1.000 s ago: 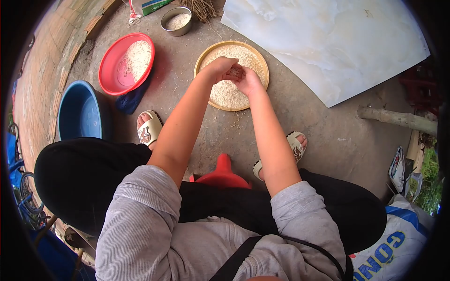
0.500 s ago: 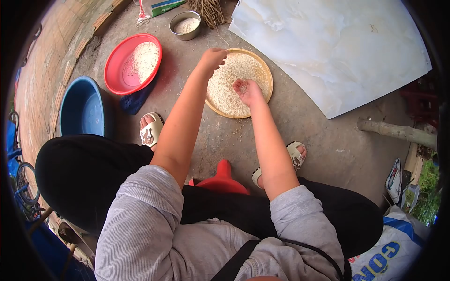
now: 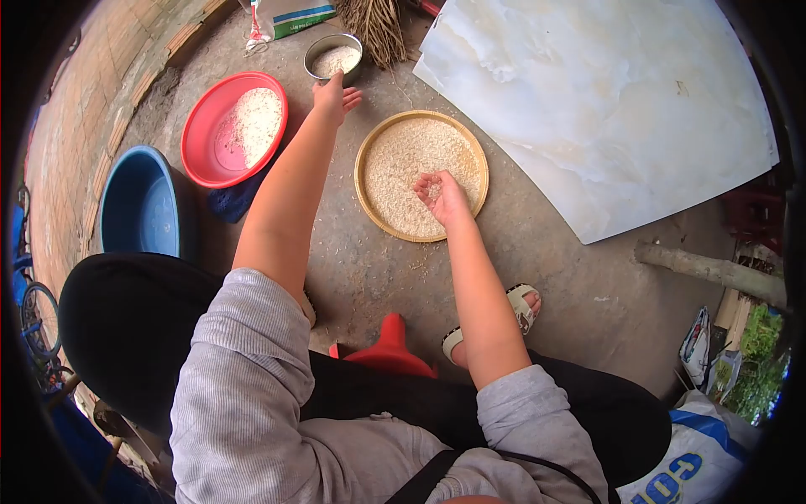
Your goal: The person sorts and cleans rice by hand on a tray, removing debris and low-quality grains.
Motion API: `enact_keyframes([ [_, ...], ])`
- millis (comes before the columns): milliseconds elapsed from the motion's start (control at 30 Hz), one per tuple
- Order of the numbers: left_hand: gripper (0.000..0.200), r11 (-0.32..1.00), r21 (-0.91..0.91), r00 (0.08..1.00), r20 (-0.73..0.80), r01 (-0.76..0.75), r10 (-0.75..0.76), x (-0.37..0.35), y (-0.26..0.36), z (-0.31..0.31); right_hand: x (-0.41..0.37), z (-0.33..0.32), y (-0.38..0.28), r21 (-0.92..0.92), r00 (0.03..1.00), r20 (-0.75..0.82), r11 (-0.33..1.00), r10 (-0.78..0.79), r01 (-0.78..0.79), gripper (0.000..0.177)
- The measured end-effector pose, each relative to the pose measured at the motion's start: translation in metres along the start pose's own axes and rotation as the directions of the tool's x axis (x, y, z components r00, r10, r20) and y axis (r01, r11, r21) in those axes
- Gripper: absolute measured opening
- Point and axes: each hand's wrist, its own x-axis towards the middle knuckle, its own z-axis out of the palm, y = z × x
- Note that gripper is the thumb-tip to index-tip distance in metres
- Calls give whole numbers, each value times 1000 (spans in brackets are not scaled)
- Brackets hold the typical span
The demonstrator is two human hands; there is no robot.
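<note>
Left hand (image 3: 336, 94), fingers spread and holding nothing, reaches the near rim of the steel bowl (image 3: 313, 57). Right hand (image 3: 438, 195) curls palm-up over the round woven tray (image 3: 359, 172), and any grains in it are hard to make out. Rice lies in three vessels, the red basin (image 3: 220, 158) included. There is one blue basin (image 3: 138, 206), and only one sandal (image 3: 522, 304) shows.

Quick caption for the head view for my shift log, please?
The left hand reaches toward the steel bowl while the right hand, cupped palm-up, hovers over grain in the round woven tray.

hands (image 3: 334, 91) (image 3: 441, 193) 2 | basins (image 3: 220, 160) (image 3: 138, 206) 2 | metal bowl (image 3: 312, 50) 1 | woven tray (image 3: 359, 178) 1
</note>
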Motion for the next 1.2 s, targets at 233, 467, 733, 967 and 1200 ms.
enact_keyframes([
  [233, 52, 994, -73, 994, -64, 79, -84, 22, 10, 2, 0, 1, 1, -32, 999, -39, 999, -5, 3, 30],
  [467, 73, 984, -140, 994, 22, -106, 110, 8, 4, 1, 6, 0, 2, -7, 999, -47, 1000, 1, -1, 28],
  [733, 77, 942, -301, 980, 81, -151, 183, -84, -33, 1, 2, 7, 2, -62, 998, -69, 998, -13, 9, 29],
  [967, 82, 974, -216, 973, 202, -63, 108, -132, -7, 0, 4, 5, 7, -56, 995, -76, 997, -66, 62, 30],
  [1200, 89, 764, 329, 724, -263, -554, 638, -96, 59, -105, -2, 0, 14, -40, 987, -4, 987, -159, 159, 30],
])
